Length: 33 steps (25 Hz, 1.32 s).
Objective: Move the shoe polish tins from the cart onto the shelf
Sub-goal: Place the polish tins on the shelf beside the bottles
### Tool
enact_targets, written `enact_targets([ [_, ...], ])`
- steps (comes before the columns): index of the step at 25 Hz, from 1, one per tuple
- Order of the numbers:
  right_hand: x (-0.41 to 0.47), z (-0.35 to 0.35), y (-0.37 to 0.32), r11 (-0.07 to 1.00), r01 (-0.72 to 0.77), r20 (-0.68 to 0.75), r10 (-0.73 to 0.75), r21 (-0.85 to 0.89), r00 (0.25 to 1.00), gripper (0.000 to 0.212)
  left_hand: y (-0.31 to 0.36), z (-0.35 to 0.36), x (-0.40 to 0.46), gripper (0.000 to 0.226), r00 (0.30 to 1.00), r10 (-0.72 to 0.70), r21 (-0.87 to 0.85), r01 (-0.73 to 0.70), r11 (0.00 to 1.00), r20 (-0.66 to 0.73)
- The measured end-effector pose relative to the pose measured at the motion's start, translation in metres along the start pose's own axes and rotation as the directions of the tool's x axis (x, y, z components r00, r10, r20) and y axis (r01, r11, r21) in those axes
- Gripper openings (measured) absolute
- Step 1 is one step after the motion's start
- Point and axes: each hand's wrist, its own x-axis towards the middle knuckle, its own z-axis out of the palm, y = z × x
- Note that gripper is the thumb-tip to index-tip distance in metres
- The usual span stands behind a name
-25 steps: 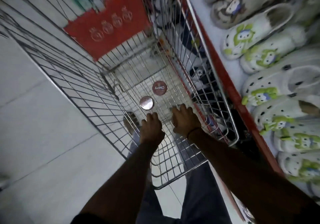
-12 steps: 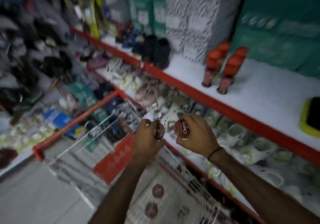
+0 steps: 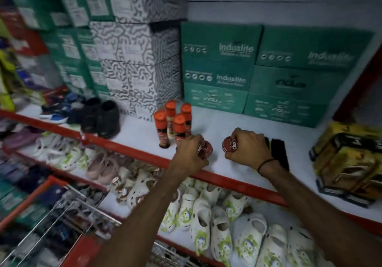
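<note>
The white shelf (image 3: 227,126) with its red front edge runs straight across in front of me, and both my hands are already over it, so what's left, as I judge it, is a short drop straight down. Behind stand stacked shoe boxes (image 3: 244,76); I can't count them surely. On the tier below lie white clogs (image 3: 208,221), too many and too blurred to number. A corner of the wire cart (image 3: 51,215) shows at lower left; I can't see whether any tins remain inside. To the right sits a yellow pack (image 3: 347,159), and behind my right wrist a black brush (image 3: 278,153).

Four orange-capped bottles (image 3: 173,122) stand upright in a cluster just left of my left hand (image 3: 190,155), so the bare patch between and ahead of my hands looks like the landing spot.

I hold two tins, one in each fist. My left hand grips the left tin (image 3: 205,150), my right hand (image 3: 246,149) grips the right tin (image 3: 229,144); both tilt on edge, red lids facing each other, near but apart, so they need turning flat. Neither hand is nearer the shelf.
</note>
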Motion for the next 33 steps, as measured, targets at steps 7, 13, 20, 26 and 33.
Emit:
enact_targets([
  [7,0.038,0.034,0.035,0.998,0.050,0.096,-0.046,-0.044,0.994,0.036,0.020,0.055,0.064,0.023,0.999,0.026,-0.049,-0.025,0.998,0.026],
  [13,0.062,0.041,0.048,0.996,0.076,0.067,-0.073,-0.042,0.995,0.035,0.017,0.065,0.089,0.031,0.998,0.061,0.015,-0.061,0.998,-0.004],
  [20,0.063,0.040,0.050,0.999,0.038,0.054,-0.037,-0.024,0.998,0.038,0.017,0.069,0.091,0.034,1.000,0.000,0.018,0.000,1.000,0.006],
  [26,0.055,0.032,0.045,0.998,0.000,0.066,-0.004,0.056,0.998,0.052,0.019,0.064,0.087,0.049,0.997,-0.033,-0.012,0.033,0.999,0.066],
  [33,0.005,0.029,-0.010,0.932,0.223,-0.344,-0.117,0.286,0.932,0.055,0.016,0.027,0.003,0.035,0.928,0.025,-0.158,-0.090,0.983,-0.371],
])
